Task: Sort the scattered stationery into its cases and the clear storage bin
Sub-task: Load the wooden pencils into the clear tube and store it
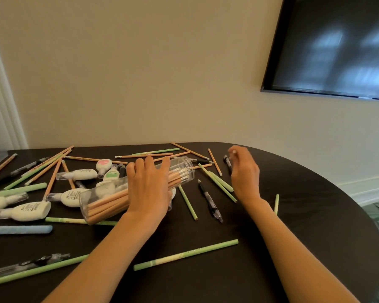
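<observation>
- Writing: the white correction-tape dispensers (31,212) at the left carry dark printed labels; the print is too blurred to read. No brand can be made out on any item.
- Clear cylindrical case (109,202): lies on its side on the dark surface (206,270), tilted, packed with tan wooden pencils (109,204) whose eraser ends point toward the far, capped end.
- Left hand (149,191): rests palm-down across the middle of the case, fingers (150,165) spread apart and draped over its far side. The hand hides the centre of the case and part of a dispenser behind it.
- Right hand (245,173): raised above the surface to the right of the case, fingers loosely curled and near together. A small pale tip shows at the fingertips; it cannot be told whether something is pinched there.
- Black pen (210,201): lies between the two hands, apart from both.
- Loose tan pencils, green pencils (186,254) and further pens lie scattered over the surface, several crossing one another.
- Light blue stick (20,229) at the left edge: cut off by the frame.
- Clear-wrapped dark item (29,264) at lower left: contents unclear.
- Wall screen (337,47): dark, showing blurred reflections only.
</observation>
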Demonstrator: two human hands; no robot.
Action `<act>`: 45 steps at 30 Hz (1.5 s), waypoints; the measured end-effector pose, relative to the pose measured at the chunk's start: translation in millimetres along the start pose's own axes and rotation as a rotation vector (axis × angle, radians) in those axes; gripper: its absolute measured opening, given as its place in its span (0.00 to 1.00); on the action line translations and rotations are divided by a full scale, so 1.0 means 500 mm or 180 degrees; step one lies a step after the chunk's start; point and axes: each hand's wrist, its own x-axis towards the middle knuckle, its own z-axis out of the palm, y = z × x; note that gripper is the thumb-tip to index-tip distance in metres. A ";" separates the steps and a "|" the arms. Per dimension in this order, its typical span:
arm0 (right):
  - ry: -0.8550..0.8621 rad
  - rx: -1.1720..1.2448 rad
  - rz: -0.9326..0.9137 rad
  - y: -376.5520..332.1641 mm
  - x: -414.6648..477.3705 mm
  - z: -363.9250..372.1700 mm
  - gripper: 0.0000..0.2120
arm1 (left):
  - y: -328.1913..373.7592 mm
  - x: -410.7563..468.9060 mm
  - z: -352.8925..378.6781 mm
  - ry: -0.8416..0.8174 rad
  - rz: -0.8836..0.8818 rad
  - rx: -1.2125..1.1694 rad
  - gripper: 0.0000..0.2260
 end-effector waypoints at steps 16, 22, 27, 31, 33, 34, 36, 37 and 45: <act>0.0705 0.3030 0.3498 -0.048 0.017 -0.023 0.14 | -0.019 -0.020 0.005 -0.0077 -0.0106 -0.0027 0.32; -0.0962 0.2864 0.3017 -0.099 -0.009 0.000 0.08 | -0.004 -0.019 0.008 -0.0024 -0.0033 -0.0114 0.32; -0.1908 0.2610 0.2670 -0.131 -0.009 0.014 0.10 | 0.002 0.008 0.008 -0.0028 -0.0105 -0.0162 0.33; -0.1147 0.1818 0.2964 -0.069 0.036 0.028 0.11 | -0.016 0.037 0.013 0.0109 -0.0176 -0.0233 0.28; -0.0884 0.0851 0.2825 -0.017 0.059 0.055 0.11 | -0.029 0.049 0.020 0.0138 -0.0297 -0.0259 0.28; -0.0922 0.0429 0.2621 0.007 0.068 0.069 0.11 | -0.033 0.055 0.022 0.0120 -0.0357 -0.0269 0.28; -0.1269 -0.0219 0.2295 0.037 0.081 0.104 0.11 | -0.041 0.065 0.028 0.0079 -0.0443 -0.0290 0.28; -0.1474 -0.0454 0.2213 0.047 0.086 0.120 0.08 | -0.043 0.069 0.031 0.0063 -0.0466 -0.0303 0.28; -0.2231 -0.1514 0.1759 0.060 0.103 0.168 0.11 | -0.066 0.087 0.039 0.0028 -0.0604 -0.0360 0.25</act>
